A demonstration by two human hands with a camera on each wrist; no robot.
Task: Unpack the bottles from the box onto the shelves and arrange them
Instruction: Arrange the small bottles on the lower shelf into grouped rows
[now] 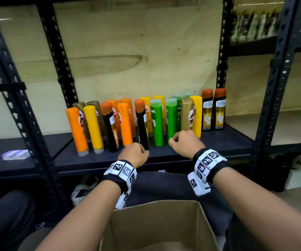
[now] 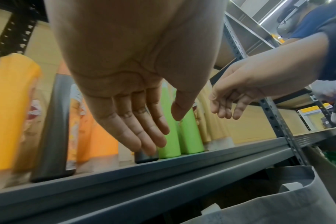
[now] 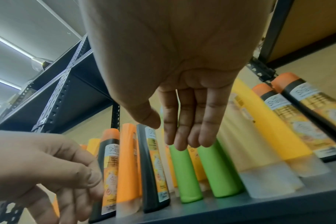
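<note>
Nearest, a brown cardboard box (image 1: 157, 225) with plain matte walls stands open below the forearms; no bottles show in the part of it that is visible. Both wrists wear black bands with white square-patterned tags.

Just past the box, the left hand (image 1: 134, 156) hovers over the front edge of the dark metal shelf (image 1: 218, 142). Its fingers (image 2: 144, 131) are straight and loosely together, pointing down, gripping nothing; their tips sit right in front of the base of a black bottle (image 1: 142, 127) with an orange cap, though contact cannot be judged. The right hand (image 1: 184, 144) is likewise slack and empty, fingers (image 3: 184, 133) straight and side by side, hanging just before two smooth green bottles (image 1: 157, 124), apart from them as far as the wrist view shows.

Further back, the bottles stand upright in a crowded double row on the shelf: tall, slim, glossy plastic tubes in orange, yellow, green, gold and black, some with frosted clear ends resting downward. Two black-and-gold labelled bottles (image 1: 213, 109) with orange caps close the row's right end. Behind everything runs a pale plywood back panel (image 1: 128, 51) between perforated black uprights.
</note>
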